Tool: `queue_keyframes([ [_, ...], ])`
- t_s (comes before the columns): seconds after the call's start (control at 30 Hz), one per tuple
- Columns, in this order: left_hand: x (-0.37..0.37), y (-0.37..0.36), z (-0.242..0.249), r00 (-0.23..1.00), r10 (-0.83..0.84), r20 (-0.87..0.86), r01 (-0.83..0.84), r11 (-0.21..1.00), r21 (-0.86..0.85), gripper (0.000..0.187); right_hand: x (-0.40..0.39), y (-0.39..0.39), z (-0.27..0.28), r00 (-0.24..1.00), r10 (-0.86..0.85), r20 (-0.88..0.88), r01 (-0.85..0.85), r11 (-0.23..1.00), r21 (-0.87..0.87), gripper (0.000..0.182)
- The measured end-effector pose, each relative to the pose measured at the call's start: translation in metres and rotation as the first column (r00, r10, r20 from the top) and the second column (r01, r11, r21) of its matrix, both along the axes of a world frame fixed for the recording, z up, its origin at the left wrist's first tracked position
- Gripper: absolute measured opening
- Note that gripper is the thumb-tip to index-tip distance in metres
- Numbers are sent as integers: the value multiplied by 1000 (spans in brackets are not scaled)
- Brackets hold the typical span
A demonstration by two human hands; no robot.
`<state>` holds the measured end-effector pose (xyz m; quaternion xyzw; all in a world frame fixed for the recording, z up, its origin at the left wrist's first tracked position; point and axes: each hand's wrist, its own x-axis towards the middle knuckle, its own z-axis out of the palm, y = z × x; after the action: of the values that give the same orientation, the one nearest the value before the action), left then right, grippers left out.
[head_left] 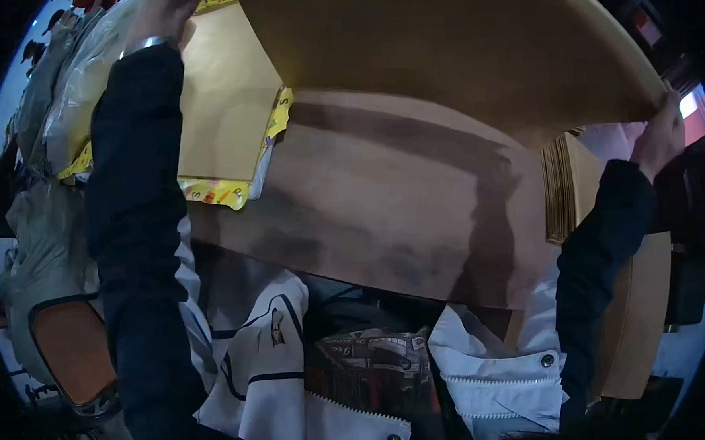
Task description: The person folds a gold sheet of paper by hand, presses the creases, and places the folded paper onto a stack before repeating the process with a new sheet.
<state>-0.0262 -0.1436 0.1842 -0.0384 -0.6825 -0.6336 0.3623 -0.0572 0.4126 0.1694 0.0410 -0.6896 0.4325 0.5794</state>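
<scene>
A large brown cardboard sheet (pixel 439 48) is raised and tilted over the brown work surface (pixel 383 194). My right hand (pixel 661 136) is closed on its right corner. At the top left edge of the view is my left hand (pixel 168 14), partly cut off; its fingers are hidden, so what it holds cannot be made out. Below and right of that hand lies a smaller tan sheet (pixel 226 99) on yellow printed packaging (pixel 219 193). A stack of folded cardboard (pixel 558 189) stands at the right, near my right forearm.
Clear plastic wrapping (pixel 83 99) and a grey cloth-like bundle (pixel 46 236) are at the left. A brown-backed chair (pixel 72 350) stands at the lower left. Another cardboard piece (pixel 633 317) leans at the lower right. The surface's near edge runs just in front of my open jacket.
</scene>
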Motion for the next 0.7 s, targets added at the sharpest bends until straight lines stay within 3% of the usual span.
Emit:
queue_keyframes([
  [0.03, 10, -4, -10, 999, -35, 41, 35, 999, -9, 23, 17, -6, -14, 998, -25, -65, 30, 997, 75, 44],
  [0.13, 50, -18, -64, 945, -191, 267, 197, 980, 3, 20, 83, -19, -60, 998, 38, 48, -36, 998, -53, 44],
  [0.17, 80, 6, -82, 922, -275, 272, 233, 956, 177, 17, 99, -14, -84, 992, 87, 89, -80, 993, -85, 45],
  [0.23, 99, -25, -140, 824, -319, 468, 295, 947, 128, 17, 125, 3, -137, 974, -19, 226, 4, 998, 65, 45],
  [0.3, 121, -15, -177, 743, -237, 626, 163, 971, 174, 17, 144, 2, -176, 908, 46, 416, -24, 998, -58, 40],
  [0.37, 136, 3, -188, 552, -291, 782, 217, 955, 202, 14, 154, 14, -216, 867, 84, 490, -107, 994, 19, 32],
  [0.43, 150, 1, -214, 465, -360, 809, 288, 926, 246, 12, 170, 23, -248, 772, 35, 635, -80, 996, 42, 26],
  [0.47, 161, 3, -227, 485, -468, 739, 272, 884, 381, 11, 178, 28, -262, 721, 57, 691, -92, 996, 14, 23],
  [0.53, 170, 3, -221, 402, -363, 841, 342, 911, 229, 9, 189, 33, -280, 679, 22, 734, -69, 997, 34, 22],
  [0.6, 177, 7, -213, 338, -470, 816, 385, 860, 336, 10, 198, 37, -285, 630, 11, 777, -96, 993, 64, 22],
  [0.63, 178, 9, -212, 310, -356, 881, 453, 870, 192, 11, 200, 40, -284, 631, 3, 776, -87, 994, 66, 22],
  [0.67, 179, 9, -212, 295, -232, 927, 523, 851, 47, 13, 202, 43, -283, 615, -46, 787, -140, 976, 166, 23],
  [0.7, 181, -3, -231, 305, -271, 913, 485, 869, 96, 17, 205, 44, -283, 600, -96, 794, -193, 946, 261, 24],
])
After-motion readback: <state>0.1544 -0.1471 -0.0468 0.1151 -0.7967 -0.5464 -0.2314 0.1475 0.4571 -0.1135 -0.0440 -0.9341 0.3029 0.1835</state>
